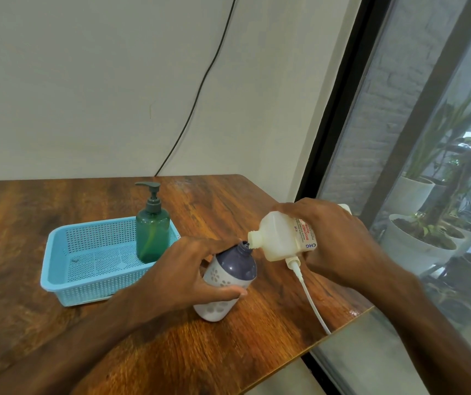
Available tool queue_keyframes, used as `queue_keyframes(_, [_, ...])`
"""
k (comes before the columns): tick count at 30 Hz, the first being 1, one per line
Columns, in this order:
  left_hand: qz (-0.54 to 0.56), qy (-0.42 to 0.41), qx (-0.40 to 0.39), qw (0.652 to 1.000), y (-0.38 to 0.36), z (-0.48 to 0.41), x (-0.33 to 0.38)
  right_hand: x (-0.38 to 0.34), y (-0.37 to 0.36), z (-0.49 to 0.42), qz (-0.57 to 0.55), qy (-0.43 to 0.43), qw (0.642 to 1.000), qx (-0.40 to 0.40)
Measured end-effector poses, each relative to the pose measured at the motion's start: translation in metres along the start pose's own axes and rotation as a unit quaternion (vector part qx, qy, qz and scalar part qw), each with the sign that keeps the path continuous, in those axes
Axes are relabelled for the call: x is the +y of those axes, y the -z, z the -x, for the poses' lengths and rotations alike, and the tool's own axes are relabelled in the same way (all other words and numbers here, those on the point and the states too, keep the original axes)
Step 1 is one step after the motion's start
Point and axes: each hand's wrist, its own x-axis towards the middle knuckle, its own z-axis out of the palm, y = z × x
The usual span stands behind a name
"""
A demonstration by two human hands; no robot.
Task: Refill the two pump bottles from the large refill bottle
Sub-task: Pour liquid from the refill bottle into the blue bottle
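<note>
My right hand (pixel 340 240) grips the large white refill bottle (pixel 278 238), tipped on its side with its open neck touching the mouth of the purple-and-white pump bottle (pixel 235 269). My left hand (pixel 188 275) holds that bottle tilted on the wooden table (pixel 57 323); its pump is off. A white pump head with a long tube (pixel 311 297) lies on the table under my right hand. A green pump bottle (pixel 152 226) with its pump on stands upright in the blue basket (pixel 66 292).
The blue basket sits left of centre on the table. The table's right edge runs close to a large window (pixel 428 166) with potted plants behind the glass. A black cable (pixel 200 89) hangs down the wall at the back.
</note>
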Motion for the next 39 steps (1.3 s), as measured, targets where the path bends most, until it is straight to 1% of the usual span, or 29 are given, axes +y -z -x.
queue_keyframes(6, [0.007,-0.011,0.011,1.0,0.0014,0.0003,0.0038,0.001,0.0004,-0.0003,0.003,0.008,1.0,0.002])
queue_keyframes(24, [0.004,-0.01,0.01,1.0,0.0011,0.0007,0.0041,-0.0016,0.0052,0.0007,0.011,0.009,1.0,-0.006])
queue_keyframes(30, [0.002,-0.007,-0.002,1.0,-0.0002,-0.0004,0.0,-0.0025,0.0056,-0.0001,0.012,0.01,1.0,-0.009])
queue_keyframes(39, [0.012,-0.01,0.006,1.0,0.0,0.0008,0.0012,-0.0022,0.0041,-0.0008,0.007,0.014,1.0,-0.004])
